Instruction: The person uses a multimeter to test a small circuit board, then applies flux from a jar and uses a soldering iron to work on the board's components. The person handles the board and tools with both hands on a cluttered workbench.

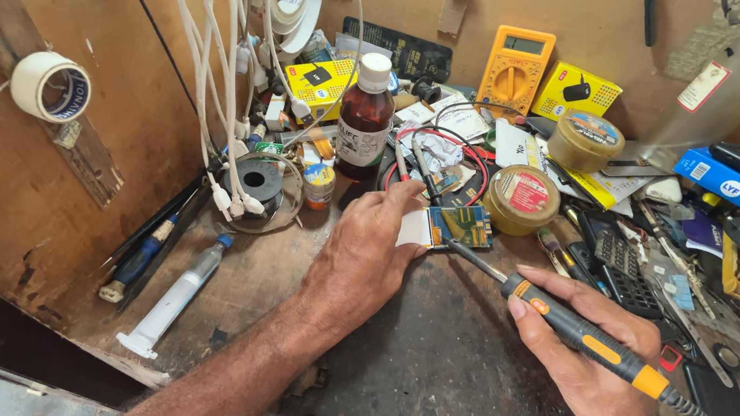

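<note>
My left hand (pixel 366 256) rests on the worn wooden bench (pixel 425 375) and pins down a small circuit board (pixel 454 225) with a white part at its left end. My right hand (pixel 591 358) grips a black and orange soldering iron (pixel 585 336). Its thin metal tip (pixel 467 257) points up-left and ends just below the board's lower edge. A cable leaves the iron's rear end toward the lower right.
A brown glass bottle (pixel 365 118) stands behind the board, beside a solder spool (pixel 258 180) and two round tins (pixel 521 199). A yellow multimeter (pixel 515 66) leans on the back wall. A syringe (pixel 173 299) lies at the left. White cables (pixel 217 76) hang down. Cluttered tools fill the right side.
</note>
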